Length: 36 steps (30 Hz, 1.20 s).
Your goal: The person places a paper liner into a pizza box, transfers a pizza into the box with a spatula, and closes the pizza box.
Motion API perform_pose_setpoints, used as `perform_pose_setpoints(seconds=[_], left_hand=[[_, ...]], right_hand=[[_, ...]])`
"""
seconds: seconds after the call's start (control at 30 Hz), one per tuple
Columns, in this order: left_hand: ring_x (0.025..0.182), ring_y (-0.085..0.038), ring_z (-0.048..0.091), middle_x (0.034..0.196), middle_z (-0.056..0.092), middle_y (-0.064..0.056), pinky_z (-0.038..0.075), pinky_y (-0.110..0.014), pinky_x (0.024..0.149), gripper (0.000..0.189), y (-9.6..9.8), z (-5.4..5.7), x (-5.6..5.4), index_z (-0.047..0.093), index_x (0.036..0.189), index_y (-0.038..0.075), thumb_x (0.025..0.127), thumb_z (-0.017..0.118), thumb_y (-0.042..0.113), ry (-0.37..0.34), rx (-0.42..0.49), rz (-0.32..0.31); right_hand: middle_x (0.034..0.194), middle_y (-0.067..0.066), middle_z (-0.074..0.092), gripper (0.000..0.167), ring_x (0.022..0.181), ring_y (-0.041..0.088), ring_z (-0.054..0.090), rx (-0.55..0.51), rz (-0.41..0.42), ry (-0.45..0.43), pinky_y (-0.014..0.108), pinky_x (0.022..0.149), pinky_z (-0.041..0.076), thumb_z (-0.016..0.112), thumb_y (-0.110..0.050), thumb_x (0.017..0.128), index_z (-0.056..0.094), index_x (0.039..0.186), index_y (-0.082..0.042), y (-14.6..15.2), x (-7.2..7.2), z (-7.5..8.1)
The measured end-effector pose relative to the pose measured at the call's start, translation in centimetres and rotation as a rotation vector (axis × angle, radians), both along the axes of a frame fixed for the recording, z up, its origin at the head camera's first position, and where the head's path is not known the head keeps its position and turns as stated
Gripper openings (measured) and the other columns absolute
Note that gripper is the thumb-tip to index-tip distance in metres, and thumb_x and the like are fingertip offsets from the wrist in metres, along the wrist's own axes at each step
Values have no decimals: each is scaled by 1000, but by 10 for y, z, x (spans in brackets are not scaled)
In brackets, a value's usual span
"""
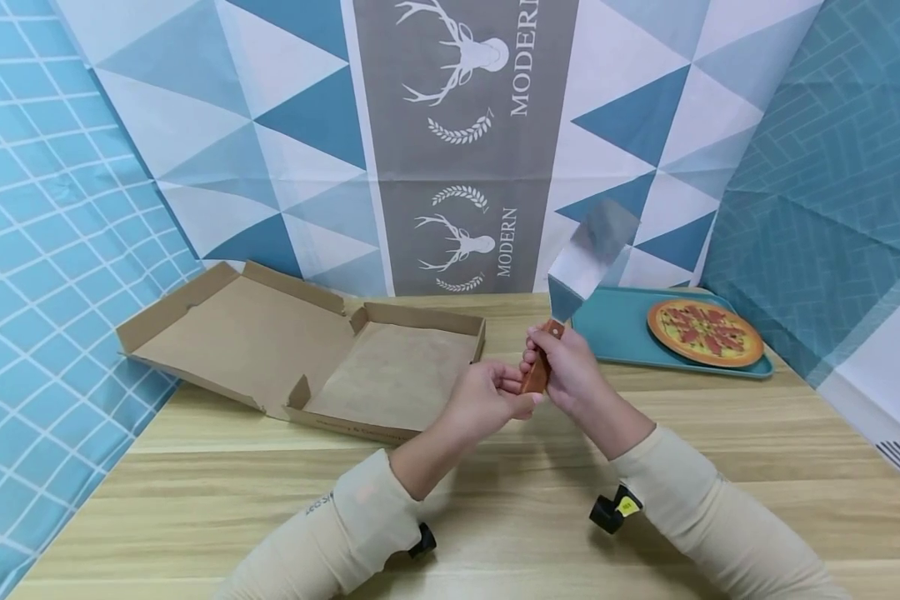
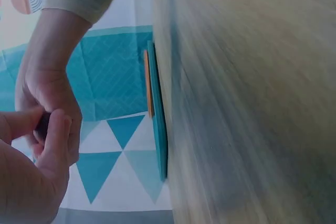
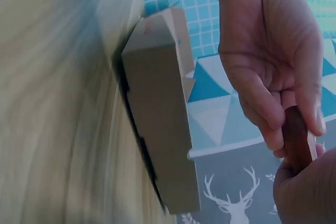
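Observation:
A spatula (image 1: 588,250) with a broad, bent metal blade and a brown wooden handle is held up above the table, blade pointing up and away. My right hand (image 1: 567,367) grips the handle just below the blade. The butt end of the handle is pinched between thumb and fingers of my left hand (image 1: 491,392). From the right wrist, the wooden handle (image 3: 298,135) shows between both hands, its blade out of sight. In the left wrist view only the dark handle end (image 2: 43,125) is visible.
An open cardboard pizza box (image 1: 390,371) lies at the left, its lid folded back leftward. At the back right, a pizza (image 1: 705,333) sits on a teal tray (image 1: 607,325). Patterned cloth walls stand behind and along both sides of the wooden table (image 1: 517,517).

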<state>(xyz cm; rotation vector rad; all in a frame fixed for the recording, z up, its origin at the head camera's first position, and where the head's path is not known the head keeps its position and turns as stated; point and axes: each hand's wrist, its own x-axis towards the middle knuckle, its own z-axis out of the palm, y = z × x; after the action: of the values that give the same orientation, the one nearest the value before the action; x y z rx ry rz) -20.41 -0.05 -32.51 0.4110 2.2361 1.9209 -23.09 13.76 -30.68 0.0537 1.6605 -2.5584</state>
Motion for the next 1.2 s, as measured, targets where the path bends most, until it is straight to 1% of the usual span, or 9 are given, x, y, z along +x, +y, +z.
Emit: perform_pose_setpoints(seconds=[0.13,0.27,0.43,0.57,0.63,0.83,0.97,1.07,1.2], left_hand=[[65,-16,68,78,68,-8,58,-29,62,24,3,-4,3,66,100,-6,80,77,3,7,-61,-105],[63,-20,67,76,65,-7,58,-30,61,27,4,-9,5,63,105,-8,80,73,-2,-13,-78,-173],[59,-17,65,74,64,-5,58,-32,60,26,4,-11,4,64,103,-6,80,75,-2,5,-128,-166],[58,-14,63,76,64,-3,57,-32,61,25,6,-10,4,66,103,-2,81,77,3,8,-179,-142],[58,-14,63,76,64,-3,57,-31,61,25,7,-9,3,66,102,0,80,78,4,7,-195,-133],[58,-15,64,76,64,-2,56,-27,59,25,11,-11,1,68,102,1,80,78,5,28,-212,-134],[58,-16,65,76,63,-2,56,-28,58,24,12,-12,0,68,102,1,80,78,6,38,-220,-137],[58,-15,65,75,63,-1,55,-26,57,24,13,-13,-1,68,101,2,80,78,7,47,-239,-134],[58,-15,65,75,63,0,54,-24,56,24,13,-13,-2,68,102,2,81,78,8,60,-266,-129]], right_hand=[[65,0,46,10,51,8,46,185,25,8,20,51,45,47,-11,103,40,98,-4,14,-2,0],[62,0,48,14,47,7,47,463,23,64,21,46,45,50,-13,100,41,96,-2,34,-7,-5],[60,6,53,17,46,12,50,812,19,144,28,45,47,50,-13,98,46,101,3,63,-13,-8],[69,13,58,25,51,20,57,1063,5,186,31,47,51,53,-11,95,50,111,8,86,-14,-6],[73,16,60,27,53,23,60,1173,2,201,32,48,52,56,-11,93,54,110,9,96,-12,-3],[65,9,57,15,51,18,57,1437,40,274,31,46,48,61,-12,90,58,81,0,123,-7,6],[54,-2,36,31,47,12,35,1612,103,341,29,47,31,60,-12,89,46,62,-11,139,-5,16],[54,-5,22,42,50,12,20,1689,183,357,29,50,20,57,-10,91,32,57,-16,150,-2,24],[53,-7,24,43,49,9,21,1752,320,364,27,50,21,58,-7,91,35,57,-18,164,2,34]])
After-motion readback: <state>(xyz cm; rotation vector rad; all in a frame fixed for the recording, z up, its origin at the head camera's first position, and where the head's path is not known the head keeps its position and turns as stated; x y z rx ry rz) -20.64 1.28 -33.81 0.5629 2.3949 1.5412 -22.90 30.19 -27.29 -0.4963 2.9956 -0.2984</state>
